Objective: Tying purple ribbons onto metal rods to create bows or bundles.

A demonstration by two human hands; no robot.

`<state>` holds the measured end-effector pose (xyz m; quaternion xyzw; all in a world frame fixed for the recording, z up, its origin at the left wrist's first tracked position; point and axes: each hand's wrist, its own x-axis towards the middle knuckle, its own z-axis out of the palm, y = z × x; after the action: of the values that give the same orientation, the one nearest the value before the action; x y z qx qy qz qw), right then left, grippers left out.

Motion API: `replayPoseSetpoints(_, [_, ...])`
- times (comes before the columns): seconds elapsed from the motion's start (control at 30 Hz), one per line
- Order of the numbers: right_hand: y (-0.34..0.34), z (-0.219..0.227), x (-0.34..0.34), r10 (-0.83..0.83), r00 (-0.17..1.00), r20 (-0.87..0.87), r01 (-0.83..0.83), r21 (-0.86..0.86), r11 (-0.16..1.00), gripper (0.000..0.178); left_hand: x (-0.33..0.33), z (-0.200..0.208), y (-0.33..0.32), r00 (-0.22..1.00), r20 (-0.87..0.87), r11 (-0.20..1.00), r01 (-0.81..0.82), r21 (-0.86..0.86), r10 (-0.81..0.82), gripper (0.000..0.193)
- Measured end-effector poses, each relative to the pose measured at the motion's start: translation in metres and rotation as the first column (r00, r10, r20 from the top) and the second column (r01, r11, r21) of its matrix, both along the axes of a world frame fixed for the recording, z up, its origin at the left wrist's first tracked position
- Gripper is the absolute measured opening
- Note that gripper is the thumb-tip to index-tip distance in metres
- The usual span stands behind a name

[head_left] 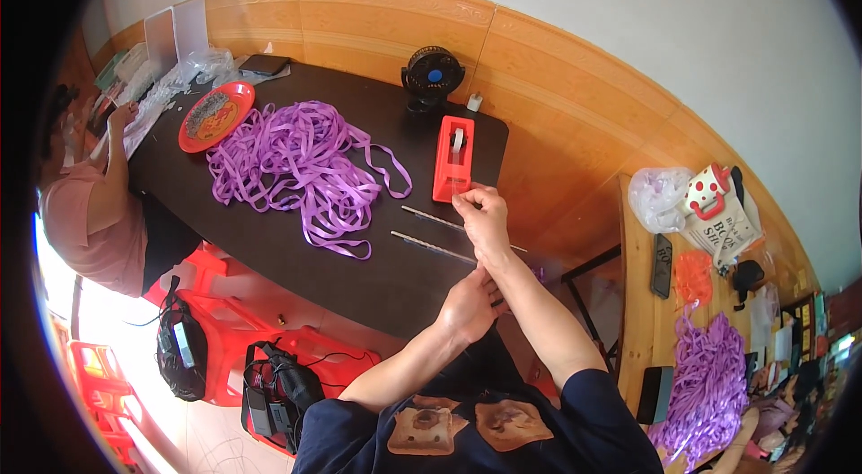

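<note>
A red tape dispenser [442, 176] with a pale roll stands near the table's right end. My right hand [483, 217] is closed in a pinch at its near end, on the tape; the strip itself is hard to make out. Lower down, beside my right wrist, my left hand [470, 303] has its fingers curled, and what they hold is hidden. Two thin patterned rods lie side by side: the nearer rod [431, 246] runs toward my left hand, the farther rod [431, 216] passes under my right wrist. A large tangled heap of purple ribbon [310, 160] lies to the left.
Behind the dispenser stands a black fan [433, 79]. A red plate [193, 135] with small grey pieces sits beyond the ribbon. A person [99, 214] works at the left end. Red stools [229, 330] carry black bags. At right, a wooden table [636, 330] holds more ribbon, a phone and a mug.
</note>
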<state>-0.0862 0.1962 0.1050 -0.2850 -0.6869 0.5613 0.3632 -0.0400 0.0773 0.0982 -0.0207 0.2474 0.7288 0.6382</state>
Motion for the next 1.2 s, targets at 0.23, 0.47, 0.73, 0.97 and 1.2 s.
replayPoseSetpoints(0.23, [0.052, -0.023, 0.027, 0.201, 0.965, 0.170, -0.246, 0.311, 0.918, 0.010, -0.002, -0.009, 0.007, 0.998, -0.024, 0.998, 0.057, -0.031, -0.058, 0.060])
replayPoseSetpoints(0.47, [0.078, 0.029, 0.102, 0.642, 0.743, 0.187, -0.613, -0.196, 0.766, 0.011, -0.002, -0.002, 0.003, 0.992, -0.119, 0.997, 0.037, -0.069, -0.045, 0.062])
replayPoseSetpoints(0.73, [0.089, 0.003, 0.114, 0.739, 0.618, 0.266, -0.721, -0.183, 0.669, 0.015, 0.000, 0.000, 0.004, 0.989, -0.136, 0.995, 0.048, -0.083, -0.060, 0.061])
replayPoseSetpoints(0.97, [0.087, -0.004, 0.114, 0.730, 0.623, 0.282, -0.734, -0.113, 0.670, 0.015, -0.001, -0.001, 0.004, 0.988, -0.139, 0.995, 0.050, -0.092, -0.063, 0.059])
replayPoseSetpoints(1.2, [0.086, -0.007, 0.113, 0.697, 0.645, 0.315, -0.723, -0.044, 0.689, 0.014, -0.001, -0.005, 0.004, 0.988, -0.143, 0.997, 0.045, -0.067, -0.054, 0.055])
